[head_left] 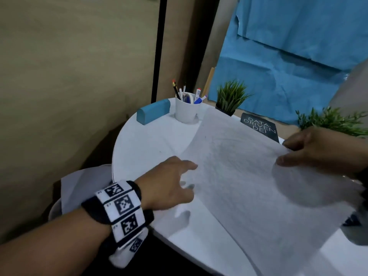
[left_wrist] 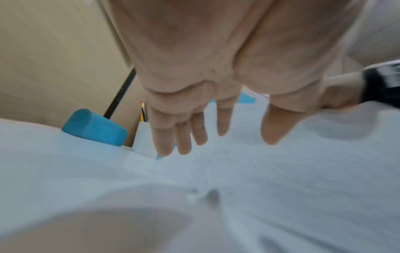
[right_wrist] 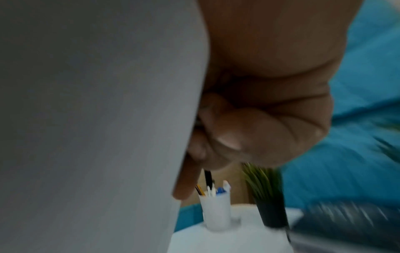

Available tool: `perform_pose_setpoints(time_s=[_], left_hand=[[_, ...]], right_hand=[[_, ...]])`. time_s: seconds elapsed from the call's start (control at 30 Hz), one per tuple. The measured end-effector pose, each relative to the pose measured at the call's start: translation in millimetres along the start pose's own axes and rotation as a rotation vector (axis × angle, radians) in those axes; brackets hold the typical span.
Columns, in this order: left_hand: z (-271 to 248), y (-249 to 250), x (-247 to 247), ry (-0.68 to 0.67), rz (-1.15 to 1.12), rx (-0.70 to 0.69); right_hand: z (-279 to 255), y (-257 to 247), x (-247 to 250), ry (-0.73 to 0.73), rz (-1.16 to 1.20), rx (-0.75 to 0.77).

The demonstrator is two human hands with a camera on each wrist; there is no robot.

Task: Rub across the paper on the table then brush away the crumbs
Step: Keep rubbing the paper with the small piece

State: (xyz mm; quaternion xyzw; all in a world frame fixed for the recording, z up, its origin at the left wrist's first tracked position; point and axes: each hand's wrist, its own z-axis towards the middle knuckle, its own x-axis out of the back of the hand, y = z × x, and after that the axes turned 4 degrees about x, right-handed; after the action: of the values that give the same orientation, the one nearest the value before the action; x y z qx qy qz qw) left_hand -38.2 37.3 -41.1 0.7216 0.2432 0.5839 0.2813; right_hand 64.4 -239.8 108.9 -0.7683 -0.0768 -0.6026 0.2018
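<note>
The paper (head_left: 249, 186) lies across the middle of the surface (head_left: 143, 140), its right edge lifted off it. The left hand (head_left: 169, 184) sits at the paper's left edge, near the front; the right hand (head_left: 318, 150) pinches the paper's right edge, farther back. Behind the paper, at the far rim of the surface, stand from left to right an eraser block (head_left: 153, 114), a cup (head_left: 186, 110) with pens in it, and a potted plant (head_left: 231, 98). A book (head_left: 260, 126) lies right of that plant, just behind the paper's far corner. A second plant (head_left: 334, 120) stands behind the right hand.
</note>
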Motion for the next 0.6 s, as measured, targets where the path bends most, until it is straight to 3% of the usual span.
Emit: perform_pose_setpoints(time_s=[0.1, 0.17, 0.3, 0.6], left_hand=[[34.5, 11.3, 21.9, 0.226, -0.158, 0.132], [56.7, 13.2, 30.2, 0.307, -0.289, 0.19], [75.7, 14.4, 28.7, 0.29, -0.452, 0.203], [79.0, 5.3, 26.0, 0.332, -0.519, 0.238]], right_hand=[[2.7, -18.8, 22.4, 0.076, -0.252, 0.06], [-0.2, -31.4, 28.3, 0.105, -0.333, 0.079], [-6.7, -48.8, 28.2, 0.089, -0.384, 0.099], [-9.3, -58.3, 24.7, 0.081, -0.415, 0.143]])
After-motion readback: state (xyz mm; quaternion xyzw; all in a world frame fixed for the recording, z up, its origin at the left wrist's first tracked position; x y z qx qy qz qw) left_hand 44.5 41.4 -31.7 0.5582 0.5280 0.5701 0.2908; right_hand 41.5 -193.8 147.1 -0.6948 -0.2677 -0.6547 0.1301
